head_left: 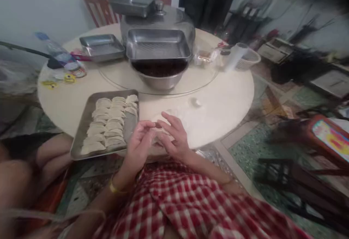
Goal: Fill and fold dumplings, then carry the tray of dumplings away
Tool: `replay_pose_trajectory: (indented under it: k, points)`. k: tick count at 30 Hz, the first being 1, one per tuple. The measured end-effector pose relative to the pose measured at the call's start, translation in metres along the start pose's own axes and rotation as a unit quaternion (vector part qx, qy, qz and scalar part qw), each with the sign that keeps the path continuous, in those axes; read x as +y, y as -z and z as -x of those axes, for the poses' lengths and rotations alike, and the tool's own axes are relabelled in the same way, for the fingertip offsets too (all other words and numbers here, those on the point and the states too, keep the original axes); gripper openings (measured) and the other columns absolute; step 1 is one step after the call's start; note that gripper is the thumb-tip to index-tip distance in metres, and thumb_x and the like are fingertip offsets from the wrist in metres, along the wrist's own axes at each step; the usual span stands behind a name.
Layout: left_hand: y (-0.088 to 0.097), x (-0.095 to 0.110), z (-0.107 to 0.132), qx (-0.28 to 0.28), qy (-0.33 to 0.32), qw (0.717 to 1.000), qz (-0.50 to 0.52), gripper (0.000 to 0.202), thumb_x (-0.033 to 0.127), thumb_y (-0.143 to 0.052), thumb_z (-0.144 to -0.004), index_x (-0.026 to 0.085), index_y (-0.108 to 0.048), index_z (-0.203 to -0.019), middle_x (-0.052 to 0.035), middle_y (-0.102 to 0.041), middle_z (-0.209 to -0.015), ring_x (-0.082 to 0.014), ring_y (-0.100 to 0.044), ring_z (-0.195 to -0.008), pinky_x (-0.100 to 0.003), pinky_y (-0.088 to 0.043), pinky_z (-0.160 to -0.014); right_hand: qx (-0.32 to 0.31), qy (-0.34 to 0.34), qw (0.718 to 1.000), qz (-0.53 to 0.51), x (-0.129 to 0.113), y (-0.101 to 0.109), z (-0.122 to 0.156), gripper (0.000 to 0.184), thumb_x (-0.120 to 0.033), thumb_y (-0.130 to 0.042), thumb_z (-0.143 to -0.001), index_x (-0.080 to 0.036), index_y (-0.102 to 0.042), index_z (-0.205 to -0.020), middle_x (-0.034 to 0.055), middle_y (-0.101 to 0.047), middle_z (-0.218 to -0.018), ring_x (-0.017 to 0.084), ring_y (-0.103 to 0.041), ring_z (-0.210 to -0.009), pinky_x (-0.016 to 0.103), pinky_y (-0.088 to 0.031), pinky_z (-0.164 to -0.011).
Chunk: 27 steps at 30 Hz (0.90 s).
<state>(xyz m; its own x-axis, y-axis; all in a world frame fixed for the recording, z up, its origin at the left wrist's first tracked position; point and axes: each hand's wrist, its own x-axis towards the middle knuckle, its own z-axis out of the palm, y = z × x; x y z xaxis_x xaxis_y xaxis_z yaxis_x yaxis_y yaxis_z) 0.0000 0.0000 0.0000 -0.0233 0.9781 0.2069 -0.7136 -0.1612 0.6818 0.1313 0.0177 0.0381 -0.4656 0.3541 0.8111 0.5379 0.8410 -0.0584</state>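
A: Position, quick?
B: My left hand (138,142) and right hand (176,139) are close together at the near edge of the round table (226,112). Left fingers bent, thumb near the tips; right fingers spread looser.
A: Gripping anything?
B: Something pale (163,134) shows between them, too blurred to name. Can't tell whether either hand grips it.
A: Dumplings (113,125)?
B: In rows in a metal tray (131,124), just left of my left hand. Bare strip down the tray's right side; its near left corner juts past the table edge.
A: Other stuff?
B: Small white lump (195,102) beyond my right hand, pale dusting (178,114) nearer. Farther back, a steel bowl (160,82), dark inside, with a rectangular pan (159,44) above its far part. Bottle (64,57) on the left, white basket (249,60) on the right.
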Motion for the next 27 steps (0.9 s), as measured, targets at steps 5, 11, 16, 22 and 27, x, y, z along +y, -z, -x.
replay_pose_trajectory:
  k: [5,11,16,22,27]
  points:
    - [0.001,-0.002,-0.001,-0.015,0.0,0.999,-0.034,0.022,0.037,-0.069,-0.08,0.019,-0.057,-0.082,0.0,-0.06,-0.088,-0.0089,-0.056,-0.062,-0.019,-0.053,-0.048,0.009,-0.012,1.0,-0.002,-0.003,0.003,-0.004,0.028,-0.024,-0.058,-0.089,-0.02,-0.063,-0.117,0.0127,-0.065,-0.124,0.022,-0.061,-0.114,0.04,-0.051,-0.094]
    - [0.0,0.0,-0.004,-0.02,0.009,0.999,-0.044,0.023,0.039,-0.069,-0.079,0.018,-0.059,-0.08,-0.0026,-0.064,-0.09,-0.0124,-0.06,-0.069,-0.019,-0.052,-0.048,0.05,-0.036,0.998,-0.008,-0.006,0.005,-0.005,0.014,-0.022,-0.06,-0.087,-0.022,-0.063,-0.1,0.0088,-0.068,-0.107,0.021,-0.063,-0.103,0.039,-0.053,-0.087]
    - [-0.002,0.001,-0.003,-0.026,0.008,0.998,-0.053,0.025,0.04,-0.069,-0.079,0.017,-0.061,-0.082,-0.0037,-0.066,-0.09,-0.0135,-0.062,-0.072,-0.019,-0.053,-0.05,0.055,-0.03,0.998,0.017,-0.005,0.003,-0.003,0.006,-0.02,-0.058,-0.088,-0.023,-0.063,-0.09,0.0075,-0.067,-0.105,0.02,-0.062,-0.097,0.038,-0.054,-0.082]
    - [-0.002,-0.001,-0.004,-0.026,0.004,0.998,-0.048,0.023,0.04,-0.068,-0.081,0.018,-0.062,-0.083,-0.002,-0.065,-0.088,-0.0118,-0.061,-0.069,-0.018,-0.053,-0.05,0.041,-0.025,0.999,0.014,-0.007,0.006,-0.005,0.01,-0.02,-0.057,-0.089,-0.023,-0.063,-0.096,0.0079,-0.066,-0.108,0.02,-0.062,-0.101,0.039,-0.054,-0.085]
    - [0.0,0.0,-0.003,-0.039,0.007,0.998,-0.046,0.021,0.039,-0.066,-0.082,0.019,-0.061,-0.085,-0.0005,-0.064,-0.085,-0.0106,-0.059,-0.064,-0.019,-0.053,-0.051,0.034,-0.005,0.999,0.01,-0.008,0.011,-0.005,0.022,-0.02,-0.055,-0.089,-0.022,-0.061,-0.11,0.0105,-0.062,-0.114,0.022,-0.06,-0.105,0.042,-0.052,-0.087]
